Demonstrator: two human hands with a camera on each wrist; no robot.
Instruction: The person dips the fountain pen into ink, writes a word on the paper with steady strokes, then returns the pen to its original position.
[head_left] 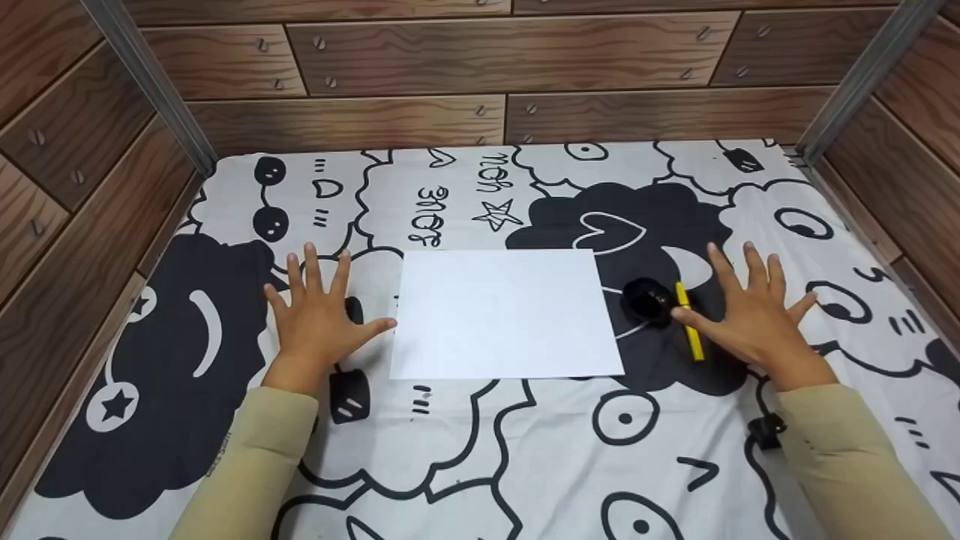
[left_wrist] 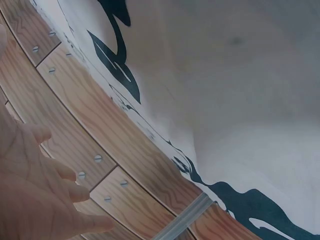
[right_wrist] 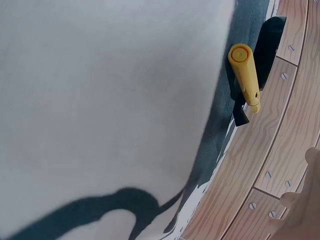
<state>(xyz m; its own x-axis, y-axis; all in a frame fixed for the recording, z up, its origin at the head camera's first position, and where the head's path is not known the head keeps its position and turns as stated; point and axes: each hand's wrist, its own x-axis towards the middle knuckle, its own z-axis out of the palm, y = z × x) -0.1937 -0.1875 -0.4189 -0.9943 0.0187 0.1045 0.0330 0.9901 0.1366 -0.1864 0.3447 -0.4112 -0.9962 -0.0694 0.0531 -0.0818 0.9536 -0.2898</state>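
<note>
Head view, from the left: the left hand (head_left: 315,330), fingers spread wide and gripping nothing, should probably avoid nudging the white paper (head_left: 506,313), whose left edge lies just beside its thumb tip; contact is unclear. Right of the sheet, a black round object (head_left: 645,301) sits beside a yellow pen (head_left: 696,345). The right hand (head_left: 754,324), fingers also spread and empty, overlaps the pen with its thumb, so care against rolling it seems wise.
</note>
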